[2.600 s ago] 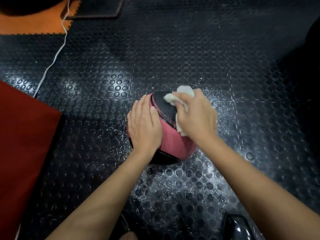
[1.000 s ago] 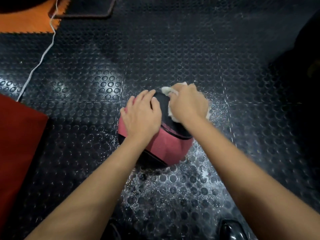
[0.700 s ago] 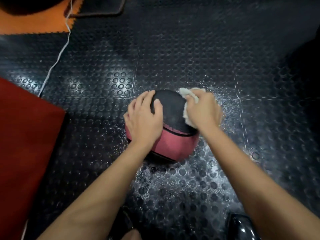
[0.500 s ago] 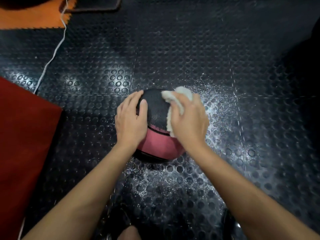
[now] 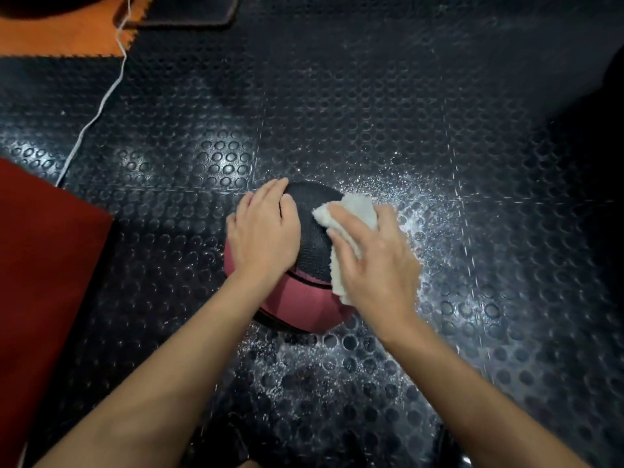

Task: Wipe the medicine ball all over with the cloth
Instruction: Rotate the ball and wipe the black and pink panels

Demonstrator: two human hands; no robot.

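Medicine ball [image 5: 305, 261], pink and black, sits on the studded black floor mat [image 5: 371, 113], right under both of the person's hands. The left hand [image 5: 263, 231] lies on its left shoulder, fingers fairly straight and close together, resting flat on the black panel; it steadies, it does not grab. The right hand [image 5: 374, 261] has its fingers laid over the white cloth [image 5: 351, 224], pressing it to the ball's right side; one corner of cloth pokes out past the fingertips, another hangs below the thumb side, so the hand seems to pin the cloth rather than bunch it, though I cannot tell how the far fingers curl.

To do this stroke well, I'd say keep the palm broad on the cloth and sweep from beyond the fingertips back toward the wrist, following the curve. The left hand should roll the ball a little between strokes, since the underside against the mat looks unreachable otherwise. White specks glint on the mat just beyond the right fingers, perhaps spray, so the ball may slip; firm downward pressure from the left fingers would help
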